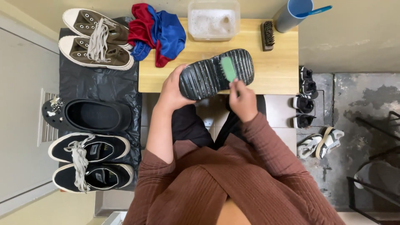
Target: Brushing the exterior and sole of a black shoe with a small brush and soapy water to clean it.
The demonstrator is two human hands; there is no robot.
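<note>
Scrubbing the sole well looks to depend on a steady hold and short strokes along the grooves. Nearest the body, the right hand [243, 100] is closed around the handle of a green brush [228, 68], whose head lies flat on the ridged black sole of the shoe [216, 73]. The left hand [173, 89] is wrapped around the heel end of that shoe, holding it sole-up over the near edge of the table [279, 71]. Judging by the tread, the ribs run across the sole, so working the bristles along each channel should lift more dirt than sweeping over the tops. The left hand needs to stay firm so the shoe does not twist under the pressure, and tilting the shoe away from the lap would likely keep drips off the clothes.

Farther back on the table stands a clear tub [213, 21] of sudsy water, within reach for a fresh dip when the bristles dry. Beside it lie a wooden brush [267, 35], a red and blue cloth [156, 31] and a blue cup [291, 14]. Off to the left, on a black sheet [100, 85], wait brown sneakers [96, 39], a black clog [89, 116] and black sneakers [89, 162].
</note>
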